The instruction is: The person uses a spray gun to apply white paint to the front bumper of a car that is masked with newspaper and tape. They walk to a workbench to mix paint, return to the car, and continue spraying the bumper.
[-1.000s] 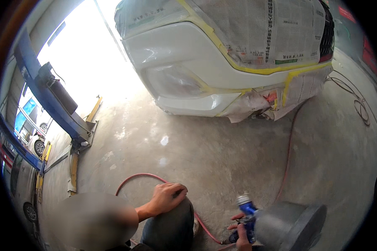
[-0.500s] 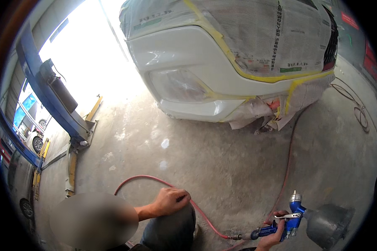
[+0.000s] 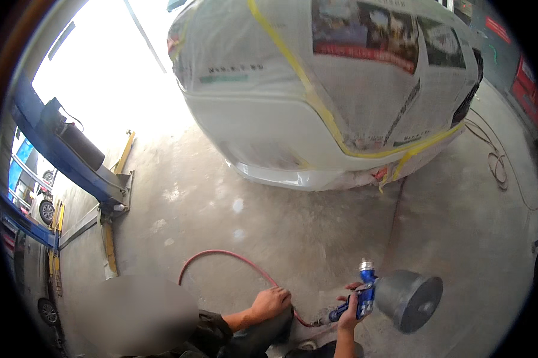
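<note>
My right hand (image 3: 352, 308) grips a blue spray gun (image 3: 366, 292) by its handle, with the silver nozzle upward and some fingers lifted off the side. A dark grey paint cup (image 3: 409, 298) sticks out from the gun to the right. A red air hose (image 3: 218, 252) joins the handle's end and loops over the floor to the left. My left hand (image 3: 270, 304) rests on my bent knee, its fingers curled closed. The hose passes right behind its knuckles; whether the fingers hold anything is hidden.
Ahead stands a white car bumper (image 3: 260, 128), masked above with newspaper sheets (image 3: 364, 95) and yellow tape (image 3: 334, 128). At left are a blue lift post (image 3: 63, 140) and a dark car (image 3: 33, 280). A thin hose (image 3: 497, 170) lies coiled on the floor at right.
The spray gun has moved left, closer to my left hand, and turned so the cup's end shows. My view has shifted, showing more of the newspaper. My left hand stays on the knee.
</note>
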{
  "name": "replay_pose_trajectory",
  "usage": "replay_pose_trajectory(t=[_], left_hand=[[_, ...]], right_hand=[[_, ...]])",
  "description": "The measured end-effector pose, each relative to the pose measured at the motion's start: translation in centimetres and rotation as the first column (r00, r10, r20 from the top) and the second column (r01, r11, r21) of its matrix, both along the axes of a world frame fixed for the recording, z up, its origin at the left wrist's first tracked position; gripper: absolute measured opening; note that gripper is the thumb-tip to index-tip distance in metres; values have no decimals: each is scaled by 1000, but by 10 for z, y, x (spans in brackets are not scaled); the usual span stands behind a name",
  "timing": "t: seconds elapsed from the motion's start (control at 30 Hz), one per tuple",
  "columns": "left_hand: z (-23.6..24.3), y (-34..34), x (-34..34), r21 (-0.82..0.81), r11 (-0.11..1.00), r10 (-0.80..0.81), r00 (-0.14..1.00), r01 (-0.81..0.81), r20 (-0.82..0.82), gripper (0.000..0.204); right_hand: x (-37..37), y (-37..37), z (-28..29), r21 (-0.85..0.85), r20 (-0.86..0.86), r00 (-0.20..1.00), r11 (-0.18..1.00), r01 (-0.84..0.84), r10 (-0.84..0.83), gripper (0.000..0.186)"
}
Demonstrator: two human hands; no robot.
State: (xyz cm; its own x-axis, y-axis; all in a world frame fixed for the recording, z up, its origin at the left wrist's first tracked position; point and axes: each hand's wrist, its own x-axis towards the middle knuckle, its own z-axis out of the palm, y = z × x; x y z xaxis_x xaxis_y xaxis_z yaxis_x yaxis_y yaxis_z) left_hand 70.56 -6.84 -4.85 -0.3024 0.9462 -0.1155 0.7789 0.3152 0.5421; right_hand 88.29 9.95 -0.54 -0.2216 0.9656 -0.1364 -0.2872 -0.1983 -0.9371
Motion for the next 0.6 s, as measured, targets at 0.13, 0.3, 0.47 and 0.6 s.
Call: replay_pose_trajectory(t=[0.13,0.3,0.47,0.6], left_hand=[[111,-61,48,48,998,-46,998,48,-40,25],[209,-181,103,-252,967,36,974,22,225,31],[301,-248,115,-475,879,225,918,-47,326,32],[346,-278,108,-501,848,349,893,-172,284,31]], right_hand=[[5,17,94,-28,90,957,960,278,-275,25],[2,-11,223,-115,175,931,933,341,-319,19],[4,-68,324,-165,137,991,986,30,-7,20],[14,-94,344,-150,130,991,989,4,16,20]])
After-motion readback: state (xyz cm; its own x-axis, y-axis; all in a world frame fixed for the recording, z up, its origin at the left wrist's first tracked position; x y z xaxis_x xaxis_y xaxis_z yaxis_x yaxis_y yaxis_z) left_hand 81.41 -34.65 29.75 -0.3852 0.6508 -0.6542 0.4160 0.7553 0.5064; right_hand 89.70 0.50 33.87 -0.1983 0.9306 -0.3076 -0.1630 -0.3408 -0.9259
